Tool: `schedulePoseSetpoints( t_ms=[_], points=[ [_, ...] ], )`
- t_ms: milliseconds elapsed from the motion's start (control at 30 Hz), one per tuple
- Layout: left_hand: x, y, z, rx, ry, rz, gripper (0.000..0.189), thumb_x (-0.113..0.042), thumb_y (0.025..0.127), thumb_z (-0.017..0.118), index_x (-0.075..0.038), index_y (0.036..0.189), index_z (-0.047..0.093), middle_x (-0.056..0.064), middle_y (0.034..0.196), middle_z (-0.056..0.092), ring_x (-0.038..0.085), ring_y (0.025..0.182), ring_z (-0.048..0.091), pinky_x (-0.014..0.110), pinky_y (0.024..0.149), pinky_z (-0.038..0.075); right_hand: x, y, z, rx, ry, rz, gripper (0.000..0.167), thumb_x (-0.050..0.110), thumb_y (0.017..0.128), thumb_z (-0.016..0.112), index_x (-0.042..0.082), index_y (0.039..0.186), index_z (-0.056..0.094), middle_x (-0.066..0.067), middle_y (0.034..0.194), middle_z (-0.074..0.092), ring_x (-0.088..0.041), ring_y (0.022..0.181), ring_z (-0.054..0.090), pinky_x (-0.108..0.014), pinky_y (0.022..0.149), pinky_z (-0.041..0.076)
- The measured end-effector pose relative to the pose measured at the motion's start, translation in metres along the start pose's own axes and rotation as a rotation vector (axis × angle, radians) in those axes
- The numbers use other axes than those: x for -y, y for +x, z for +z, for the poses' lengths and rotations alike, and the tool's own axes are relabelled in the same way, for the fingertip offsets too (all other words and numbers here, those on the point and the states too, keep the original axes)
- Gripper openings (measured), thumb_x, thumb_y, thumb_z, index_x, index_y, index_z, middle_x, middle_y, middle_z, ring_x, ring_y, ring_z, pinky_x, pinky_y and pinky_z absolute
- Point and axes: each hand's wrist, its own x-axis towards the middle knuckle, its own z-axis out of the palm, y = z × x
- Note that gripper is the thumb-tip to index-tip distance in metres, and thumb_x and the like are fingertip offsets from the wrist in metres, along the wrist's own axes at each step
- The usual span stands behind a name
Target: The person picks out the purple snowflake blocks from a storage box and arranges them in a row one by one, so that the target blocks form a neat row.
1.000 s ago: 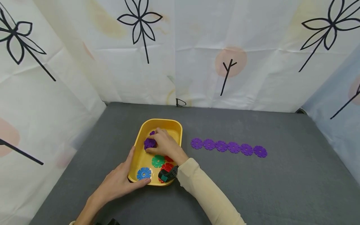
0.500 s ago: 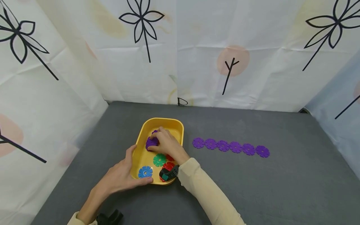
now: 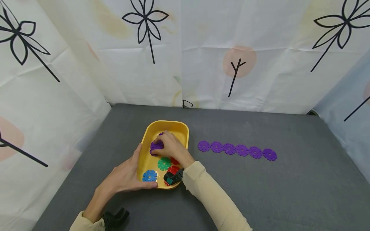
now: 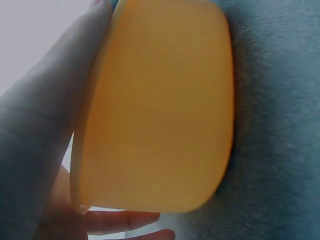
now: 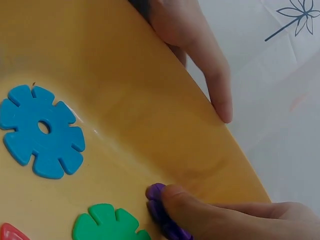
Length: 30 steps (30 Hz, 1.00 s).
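Note:
A yellow tray (image 3: 180, 128) stands on the table, tipped-in light on its wall. My left hand (image 3: 125, 175) holds it at the near left corner, thumb along the near rim and fingers on the left side. Inside the tray, my right hand (image 3: 171, 146) pinches a purple flower-shaped disc (image 5: 156, 192) between thumb and fingers. Its fingers partly hide the purple discs (image 3: 155, 146) there. Also in the tray lie a blue flower disc (image 3: 149, 175), a green one (image 3: 164, 163) and red ones (image 3: 173, 170), partly covered by the right wrist strap.
Right of the tray, several purple flower discs (image 3: 242, 150) lie in a row on the grey table (image 3: 260, 189). A white patterned cloth (image 3: 202, 64) stands behind the table and along its sides.
The right hand stays over the purple discs with slight finger movement. The left hand shifts a little along the tray's corner. The whole view moves slightly.

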Motion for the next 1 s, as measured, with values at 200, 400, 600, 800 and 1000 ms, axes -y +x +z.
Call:
schedulePoseSetpoints(
  t_ms=[200,400,600,800,1000],
  points=[
    [0.001,0.01,-0.005,0.025,-0.062,0.089,0.145,-0.066,0.069,0.084,-0.006,0.163,-0.009,0.018,0.131,0.059,0.018,0.095,0.062,0.032,0.073,0.052,-0.001,0.002,-0.002,0.011,0.023,-0.015,0.051,0.038,0.085,0.084,0.011,0.127,0.071,-0.005,0.116,0.065,-0.017,0.105,0.057,-0.03,0.101,0.052],
    [0.004,0.015,-0.004,0.069,-0.062,0.038,0.147,-0.067,0.071,0.082,-0.014,0.162,-0.02,0.021,0.143,0.056,0.016,0.092,0.063,0.032,0.069,0.05,-0.002,0.002,-0.002,0.038,0.022,-0.018,0.059,0.04,0.081,0.087,0.012,0.131,0.07,-0.003,0.114,0.063,-0.014,0.1,0.054,-0.027,0.098,0.051],
    [0.006,0.014,0.001,0.042,-0.076,0.027,0.146,-0.069,0.071,0.081,-0.016,0.163,-0.019,0.021,0.146,0.054,0.017,0.095,0.063,0.033,0.069,0.049,-0.001,0.004,-0.003,0.042,0.041,-0.05,0.05,0.034,0.081,0.088,0.012,0.125,0.074,-0.004,0.114,0.066,-0.015,0.099,0.056,-0.026,0.096,0.053],
    [0.006,0.015,0.001,0.054,-0.105,0.023,0.145,-0.066,0.072,0.082,-0.018,0.162,-0.021,0.019,0.141,0.057,0.015,0.094,0.062,0.033,0.072,0.05,-0.002,0.006,-0.003,0.033,0.012,-0.073,0.046,0.033,0.081,0.088,0.011,0.12,0.076,-0.004,0.111,0.066,-0.012,0.094,0.055,-0.021,0.09,0.053],
    [0.007,0.012,0.003,0.059,-0.126,0.03,0.145,-0.064,0.073,0.083,-0.018,0.162,-0.022,0.019,0.142,0.055,0.017,0.1,0.063,0.034,0.077,0.052,-0.002,0.005,0.0,0.027,0.023,-0.088,0.044,0.032,0.082,0.086,0.009,0.118,0.076,-0.003,0.106,0.067,-0.012,0.094,0.054,-0.018,0.085,0.052]
  ],
)
